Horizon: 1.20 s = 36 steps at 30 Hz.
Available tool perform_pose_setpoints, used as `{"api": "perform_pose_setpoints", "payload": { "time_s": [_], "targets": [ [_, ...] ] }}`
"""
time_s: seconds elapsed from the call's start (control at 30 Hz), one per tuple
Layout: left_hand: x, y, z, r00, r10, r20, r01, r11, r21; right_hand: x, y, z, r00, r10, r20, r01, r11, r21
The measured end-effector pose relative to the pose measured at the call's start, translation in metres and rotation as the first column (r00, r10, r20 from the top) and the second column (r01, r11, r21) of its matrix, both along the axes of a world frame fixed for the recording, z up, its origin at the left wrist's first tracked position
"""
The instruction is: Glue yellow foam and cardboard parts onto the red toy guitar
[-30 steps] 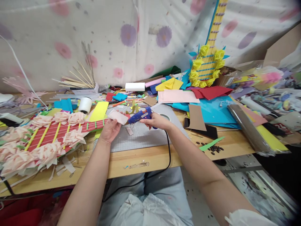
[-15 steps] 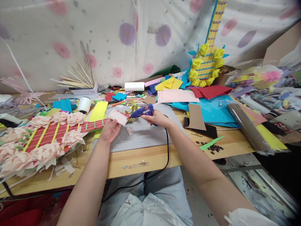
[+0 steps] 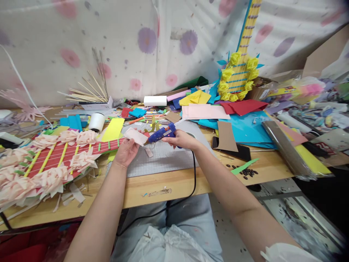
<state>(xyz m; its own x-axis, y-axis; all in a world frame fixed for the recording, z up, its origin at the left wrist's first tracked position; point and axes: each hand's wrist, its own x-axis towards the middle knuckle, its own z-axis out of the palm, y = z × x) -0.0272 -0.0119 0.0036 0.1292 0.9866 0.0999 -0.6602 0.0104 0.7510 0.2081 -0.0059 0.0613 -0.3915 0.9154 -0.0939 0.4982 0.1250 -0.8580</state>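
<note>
Right hand (image 3: 181, 139) is clenched round the grip of the blue hot glue gun (image 3: 162, 133), nozzle aimed left at the pale pink paper piece (image 3: 136, 136). Left hand (image 3: 125, 152) is pinching that piece by its near edge, holding it up just off the grey cutting mat (image 3: 163, 154), mid-counter, toward the near edge.

Nozzle tip looks to be touching or just beside the right end of the pink piece; I can't tell if glue is flowing.

How I'd run this step, judging from the frame:
- Keep the left fingers back at the far end of the piece, away from the nozzle end. Hot glue soaks through thin paper.
- Lay a thin bead, light trigger pressure. A blob will wrinkle the sheet.
- Work over the mat so drips land there, not on the red paper guitar (image 3: 51, 160) lying just beside the left hand, toward the counter's left edge.
- The black cord (image 3: 194, 178) drops off the near counter edge into the lap; leave slack so it doesn't tug the gun off line.
- Small pink scrap (image 3: 148, 152) sits on the mat under the hands; mind it doesn't catch stray glue.
</note>
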Motion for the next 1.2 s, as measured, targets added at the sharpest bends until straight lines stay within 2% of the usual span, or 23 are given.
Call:
{"api": "perform_pose_setpoints", "payload": {
  "time_s": [0.17, 0.47, 0.6, 0.8, 1.0, 1.2],
  "targets": [
    [0.0, -0.001, 0.001, 1.0, -0.002, 0.006, 0.002, 1.0, 0.004, 0.001, 0.001, 0.002, 1.0, 0.015, 0.009, -0.015, 1.0, 0.014],
    [0.0, -0.003, 0.004, 1.0, 0.002, 0.006, -0.002, 1.0, -0.019, 0.004, 0.005, 0.001, 0.993, -0.109, 0.05, 0.108, 0.994, 0.006],
    [0.001, -0.002, 0.004, 1.0, -0.02, -0.021, 0.018, 0.998, -0.057, 0.008, 0.007, -0.003, 0.991, -0.13, -0.044, 0.13, 0.991, 0.007],
    [0.008, -0.001, -0.005, 0.982, -0.09, -0.164, 0.077, 0.994, -0.079, -0.001, 0.004, -0.001, 0.949, -0.152, -0.277, 0.16, 0.987, 0.006],
    [0.009, -0.002, -0.01, 0.971, -0.123, -0.207, 0.11, 0.991, -0.074, -0.02, 0.002, -0.002, 0.967, -0.063, -0.249, 0.071, 0.997, 0.024],
    [0.009, -0.001, -0.009, 0.969, -0.113, -0.221, 0.102, 0.993, -0.063, -0.022, 0.003, -0.006, 0.96, -0.07, -0.271, 0.067, 0.998, -0.019]
  ]
}}
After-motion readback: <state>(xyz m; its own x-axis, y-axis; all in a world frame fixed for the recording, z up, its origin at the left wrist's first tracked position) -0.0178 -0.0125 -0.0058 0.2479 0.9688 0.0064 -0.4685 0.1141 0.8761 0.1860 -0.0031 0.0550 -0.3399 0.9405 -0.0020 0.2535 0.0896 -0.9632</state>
